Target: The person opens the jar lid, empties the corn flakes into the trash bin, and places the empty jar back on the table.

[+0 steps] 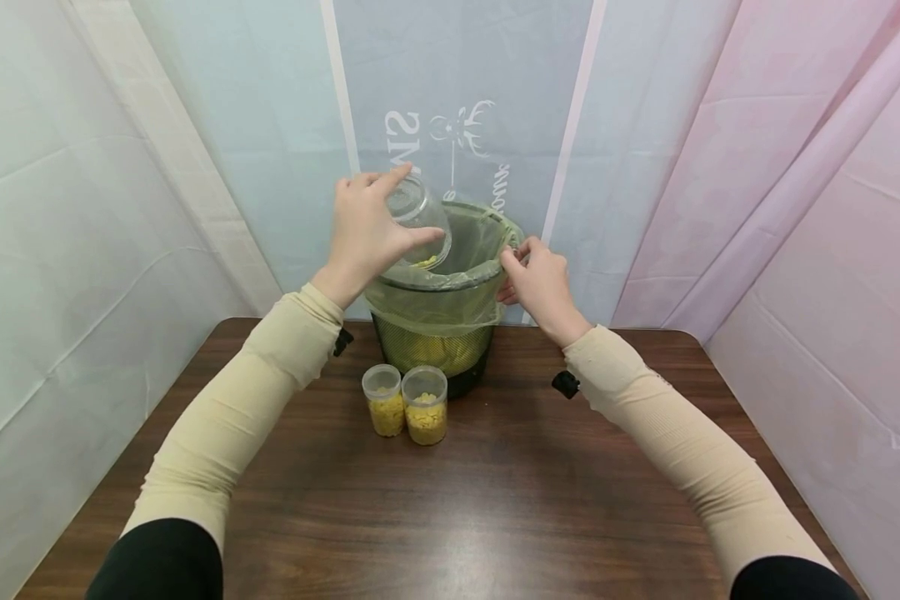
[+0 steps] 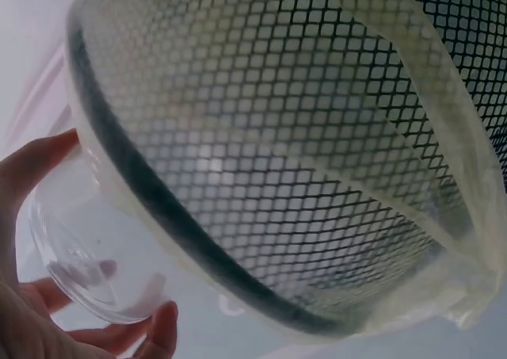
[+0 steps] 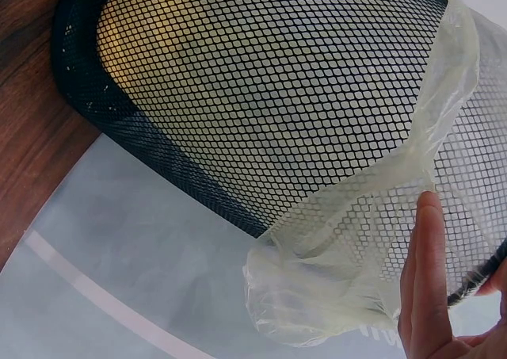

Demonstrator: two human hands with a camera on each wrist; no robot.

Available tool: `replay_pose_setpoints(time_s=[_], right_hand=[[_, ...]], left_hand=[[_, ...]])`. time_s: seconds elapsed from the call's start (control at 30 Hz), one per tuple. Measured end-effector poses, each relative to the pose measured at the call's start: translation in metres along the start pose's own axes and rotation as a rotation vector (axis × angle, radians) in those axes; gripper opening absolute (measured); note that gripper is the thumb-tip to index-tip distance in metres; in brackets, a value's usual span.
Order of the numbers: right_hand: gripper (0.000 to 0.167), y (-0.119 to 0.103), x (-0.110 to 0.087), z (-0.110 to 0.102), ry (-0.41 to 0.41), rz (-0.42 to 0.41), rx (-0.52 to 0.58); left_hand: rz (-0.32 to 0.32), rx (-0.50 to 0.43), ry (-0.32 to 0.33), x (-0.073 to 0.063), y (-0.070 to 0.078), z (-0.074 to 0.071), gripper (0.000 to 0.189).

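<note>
Plainly, nearest: one dark wood-grain table [image 1: 450,508], bearing the items below. Next, two clear jars, left jar [image 1: 386,407] and right jar [image 1: 425,408], upright, side by side, part-filled with yellow pieces [image 1: 427,427]; probably stood there to be within easy reach. Just beyond, one black mesh bin [image 1: 461,357], upright, a translucent liner [image 1: 442,308] folded over its rim, seemingly to keep the bag's mouth wide; yellow shows through the lower mesh. Over the bin's left side, one tilted jar [image 1: 407,202], mouth lowered toward the opening, a few pieces near its lip; the slant presumably guides these into the liner, clear of the table. Left hand [image 1: 367,221]: thumb and fingers clasped about the tilted jar, forearm reaching from the near left. Right hand [image 1: 540,279]: pinching the liner at the bin's right rim, likely to steady both, forearm angled from the near right. Farthest, one pale printed curtain [image 1: 465,58], hanging behind the bin.
</note>
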State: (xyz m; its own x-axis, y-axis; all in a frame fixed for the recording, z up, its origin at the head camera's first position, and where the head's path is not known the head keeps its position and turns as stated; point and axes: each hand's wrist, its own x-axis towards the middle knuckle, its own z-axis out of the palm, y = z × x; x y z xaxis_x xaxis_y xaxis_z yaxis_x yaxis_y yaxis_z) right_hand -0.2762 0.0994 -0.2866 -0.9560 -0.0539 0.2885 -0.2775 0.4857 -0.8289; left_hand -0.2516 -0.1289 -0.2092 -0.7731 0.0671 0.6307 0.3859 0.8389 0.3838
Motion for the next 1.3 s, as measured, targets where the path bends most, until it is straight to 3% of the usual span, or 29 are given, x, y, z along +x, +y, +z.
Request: replay_pose_setpoints(time_s=[0.13,0.33,0.53,0.67,0.83,0.97,1.3], right_hand=[[0.029,0.000,0.000,0.000,0.005,-0.002,-0.004],[0.028,0.001,-0.001,0.001,0.011,-0.006,-0.008],[0.029,0.001,-0.001,0.000,0.007,-0.012,0.000],[0.029,0.002,-0.002,0.000,0.003,-0.012,-0.006],[0.030,0.002,-0.002,-0.001,0.006,-0.013,-0.014],[0.029,0.002,-0.002,-0.001,0.011,-0.010,-0.018],[0.030,0.001,-0.002,-0.001,0.005,-0.008,-0.015]], left_hand=[[-0.135,-0.093,-0.018,0.006,-0.008,0.000,0.085],[-0.337,-0.179,-0.121,0.010,-0.018,-0.005,0.091],[-0.405,-0.239,-0.159,0.010,-0.023,-0.006,0.092],[-0.353,-0.206,-0.142,0.009,-0.020,-0.005,0.091],[-0.232,-0.138,-0.099,0.006,-0.013,-0.002,0.091],[-0.091,-0.074,-0.064,0.004,-0.008,0.000,0.089],[0.244,0.036,-0.054,-0.001,0.003,0.003,0.086]])
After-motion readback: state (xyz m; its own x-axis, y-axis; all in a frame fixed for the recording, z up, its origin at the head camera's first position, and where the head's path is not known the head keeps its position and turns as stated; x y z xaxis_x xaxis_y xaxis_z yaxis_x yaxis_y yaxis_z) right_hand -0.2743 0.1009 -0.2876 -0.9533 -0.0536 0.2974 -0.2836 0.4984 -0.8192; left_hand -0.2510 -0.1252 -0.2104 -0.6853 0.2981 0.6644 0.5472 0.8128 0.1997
